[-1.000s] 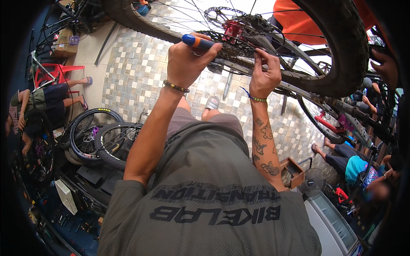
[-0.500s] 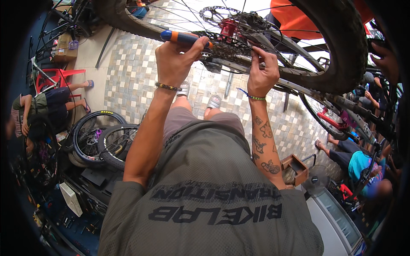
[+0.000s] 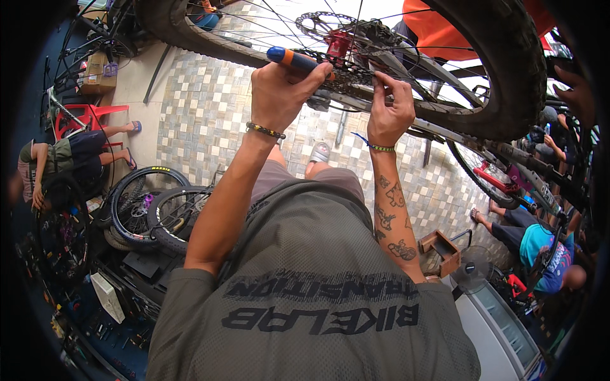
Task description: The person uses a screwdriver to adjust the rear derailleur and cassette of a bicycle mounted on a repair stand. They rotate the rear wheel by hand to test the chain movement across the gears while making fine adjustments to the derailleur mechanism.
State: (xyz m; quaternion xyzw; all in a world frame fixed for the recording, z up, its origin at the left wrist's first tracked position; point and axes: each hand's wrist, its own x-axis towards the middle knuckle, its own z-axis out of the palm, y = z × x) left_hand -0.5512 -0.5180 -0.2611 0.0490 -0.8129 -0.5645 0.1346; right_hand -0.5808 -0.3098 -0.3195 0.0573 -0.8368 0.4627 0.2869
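left hand (image 3: 279,95): fist wrapped round blue-orange tool (image 3: 293,60), just left of red hub (image 3: 338,43) | right hand (image 3: 389,113): fingertips pinching frame part right of hub, by cassette (image 3: 340,71) | wheel (image 3: 495,70): raised overhead, hub at its centre | spare tyres (image 3: 149,213): on floor, well below hub

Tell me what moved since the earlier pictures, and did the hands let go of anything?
Very little moved. The left hand with the blue-and-orange-handled tool shifted slightly left along the raised bike wheel, never letting go. The right hand stayed with its fingers at the parts by the red hub. Nothing was picked up or released.
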